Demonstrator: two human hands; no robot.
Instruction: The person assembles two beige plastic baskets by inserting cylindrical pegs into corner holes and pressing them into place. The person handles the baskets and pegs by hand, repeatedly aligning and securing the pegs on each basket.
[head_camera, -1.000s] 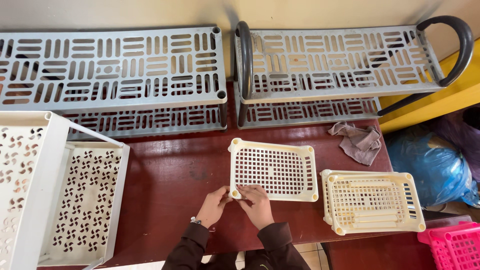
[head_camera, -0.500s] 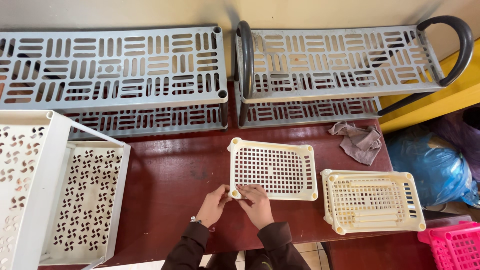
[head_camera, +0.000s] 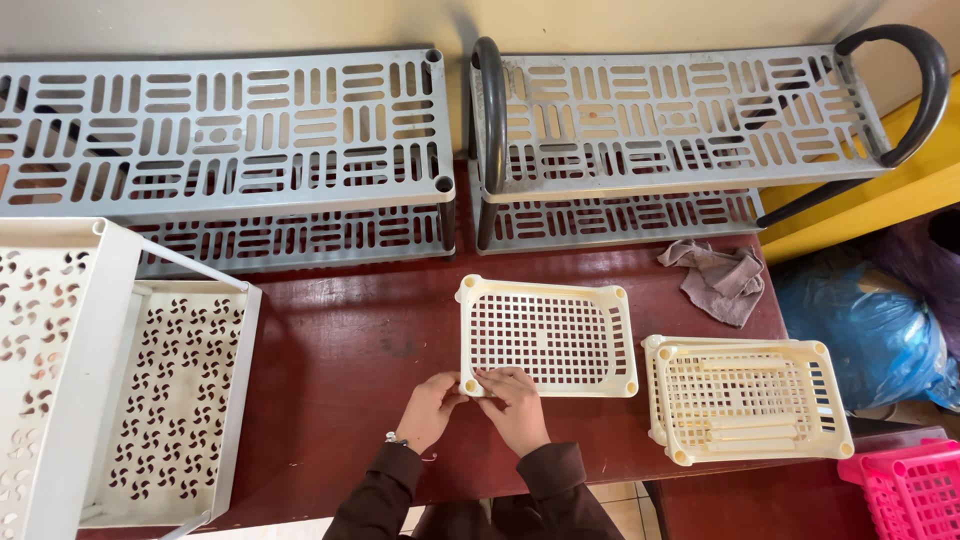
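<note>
Both hands meet at the near-left corner of the cream lattice tray (head_camera: 548, 336), which lies flat at mid-tabletop (head_camera: 340, 370). Left hand (head_camera: 432, 408) pinches the corner post; right hand (head_camera: 514, 398) grips the near rim. Nothing has shifted over the last second: the grasp persists.

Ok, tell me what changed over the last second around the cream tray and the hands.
Nothing visibly changed. The left hand and right hand still grip the near left corner of the cream perforated tray on the dark red table. The stacked cream baskets and grey cloth lie as before.
</note>
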